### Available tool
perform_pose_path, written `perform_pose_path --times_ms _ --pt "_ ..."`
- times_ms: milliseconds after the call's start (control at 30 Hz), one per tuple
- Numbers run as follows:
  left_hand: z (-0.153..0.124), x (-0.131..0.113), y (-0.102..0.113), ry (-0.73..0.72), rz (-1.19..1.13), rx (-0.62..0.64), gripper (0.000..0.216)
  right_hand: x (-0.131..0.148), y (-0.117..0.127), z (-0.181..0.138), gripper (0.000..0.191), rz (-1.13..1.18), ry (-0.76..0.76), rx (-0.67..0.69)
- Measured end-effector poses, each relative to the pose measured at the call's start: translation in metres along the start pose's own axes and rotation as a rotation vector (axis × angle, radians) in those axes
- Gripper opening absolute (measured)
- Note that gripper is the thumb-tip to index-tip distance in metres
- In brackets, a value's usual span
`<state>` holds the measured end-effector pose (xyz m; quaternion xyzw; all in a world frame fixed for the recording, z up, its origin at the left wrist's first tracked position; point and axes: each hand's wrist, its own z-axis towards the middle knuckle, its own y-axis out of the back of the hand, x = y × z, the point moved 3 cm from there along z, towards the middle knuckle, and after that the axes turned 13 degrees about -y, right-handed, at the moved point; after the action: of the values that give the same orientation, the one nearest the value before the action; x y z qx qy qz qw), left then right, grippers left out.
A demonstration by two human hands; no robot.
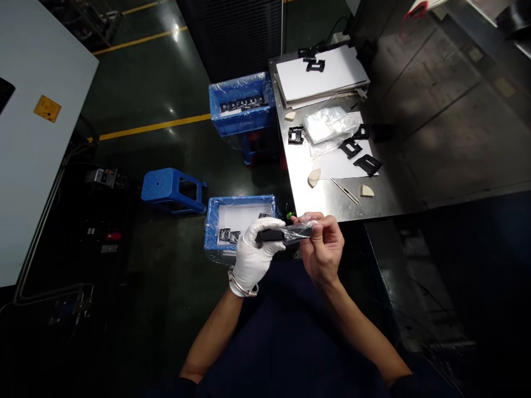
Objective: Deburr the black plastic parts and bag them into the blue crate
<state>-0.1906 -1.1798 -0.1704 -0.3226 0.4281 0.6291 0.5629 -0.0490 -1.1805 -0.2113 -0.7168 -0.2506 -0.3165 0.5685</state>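
My left hand [254, 251], in a white glove, is closed around one end of a flat black plastic part [277, 235]. My right hand [323, 246], bare, pinches the part's other end, which sits in a small clear plastic bag [305, 225]. Both hands hover just in front of the steel table's near edge [332, 207], above my lap. On the table lie several more black frame-shaped parts [360, 156] on a white sheet.
A blue crate [213, 221] lined with plastic holds bagged black parts on the floor to the left. A second blue crate [243, 108] sits farther back. A blue stool [172, 190] stands left. Tweezers [344, 189], tan wedge-shaped pieces [314, 177] and clear bags [327, 126] lie on the table.
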Motion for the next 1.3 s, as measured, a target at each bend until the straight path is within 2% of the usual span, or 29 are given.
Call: perform_pose_path --times_ms 233,600,767,1133,1300 --pt "0.0 -0.003 -0.003 -0.068 -0.024 -0.007 0.028 -0.003 0.003 0.005 0.025 0.159 -0.139 -0.032" --pt "0.003 -0.012 0.003 -0.18 0.086 0.105 0.031 -0.005 0.003 0.001 0.018 0.096 -0.096 -0.046" --pt "0.005 -0.016 0.003 -0.223 0.095 0.117 0.028 -0.003 0.003 0.0 0.017 0.079 -0.08 -0.045" --pt "0.003 -0.018 0.002 -0.2 0.128 0.106 0.021 0.001 0.002 -0.002 0.019 0.04 -0.075 -0.054" --pt "0.005 -0.018 0.002 -0.198 0.072 0.105 0.027 0.0 0.001 -0.002 0.019 0.023 -0.083 -0.072"
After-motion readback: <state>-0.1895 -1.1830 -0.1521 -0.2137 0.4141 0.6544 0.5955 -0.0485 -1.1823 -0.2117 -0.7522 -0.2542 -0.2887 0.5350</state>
